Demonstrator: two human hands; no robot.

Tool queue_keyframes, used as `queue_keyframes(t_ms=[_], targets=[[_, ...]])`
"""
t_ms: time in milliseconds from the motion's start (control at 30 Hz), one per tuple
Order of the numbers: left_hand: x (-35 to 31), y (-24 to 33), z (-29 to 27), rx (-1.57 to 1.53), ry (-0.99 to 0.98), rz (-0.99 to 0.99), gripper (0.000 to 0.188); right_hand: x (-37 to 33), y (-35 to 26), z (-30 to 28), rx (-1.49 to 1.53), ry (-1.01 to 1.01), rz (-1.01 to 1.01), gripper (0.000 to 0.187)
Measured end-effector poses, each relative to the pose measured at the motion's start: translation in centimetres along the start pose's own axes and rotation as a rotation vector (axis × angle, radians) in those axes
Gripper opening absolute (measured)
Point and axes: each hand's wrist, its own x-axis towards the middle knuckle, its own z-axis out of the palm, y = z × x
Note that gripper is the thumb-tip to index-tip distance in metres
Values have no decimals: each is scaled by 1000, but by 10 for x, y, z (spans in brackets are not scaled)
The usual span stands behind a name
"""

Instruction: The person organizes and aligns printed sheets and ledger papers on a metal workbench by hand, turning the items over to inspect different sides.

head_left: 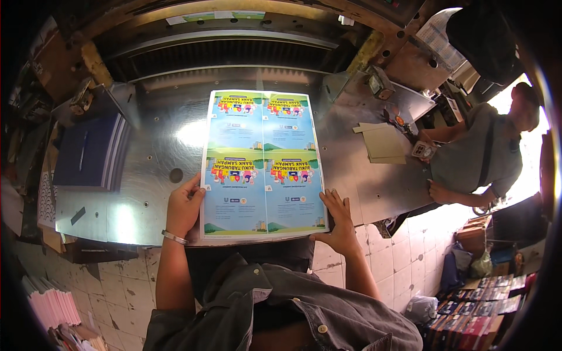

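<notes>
A stack of printed sheets [264,151] lies on the metal table, blue and green with four cover panels on the top one. My left hand [184,205], a bracelet at its wrist, is at the stack's left edge. Its fingers are bent together against the paper, partly hidden from view. Along the right edge, close to the near corner, rests my right hand [339,219]. Its fingers are spread and the thumb points inward, touching the side of the stack.
Behind the metal tabletop [175,146] runs a dark machine slot [234,55]. A dark blue stack [91,152] with a pen on top stands left. At right, cream cards [383,143] lie near another person [480,146] holding a phone [424,150]. Bundles [474,310] sit on the floor.
</notes>
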Motion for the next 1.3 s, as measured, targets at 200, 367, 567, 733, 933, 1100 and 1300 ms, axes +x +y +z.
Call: queue_keyframes(t_ms=[200, 367, 567, 733, 933, 1100, 1300], targets=[[-1, 2, -2, 77, 0, 27, 47, -1, -2, -2, -4, -3, -4, 113], [-6, 3, 1, 22, -9, 4, 49, -6, -2, -3, -27, -15, 2, 111], [-10, -8, -6, 167, 41, 100, 45, -2, 10, 10, -64, -49, -17, 114], [4, 9, 4, 161, 22, 100, 47, -3, 5, -7, -107, -10, -37, 108], [-5, 3, 0, 75, -7, -14, 51, 0, 6, 6, -92, -37, -39, 110], [-8, -5, 0, 47, -12, -21, 53, -4, 3, 5, -86, -31, -30, 110], [-5, -4, 0, -14, -37, -26, 54, -2, 5, 2, -85, -19, -24, 108]])
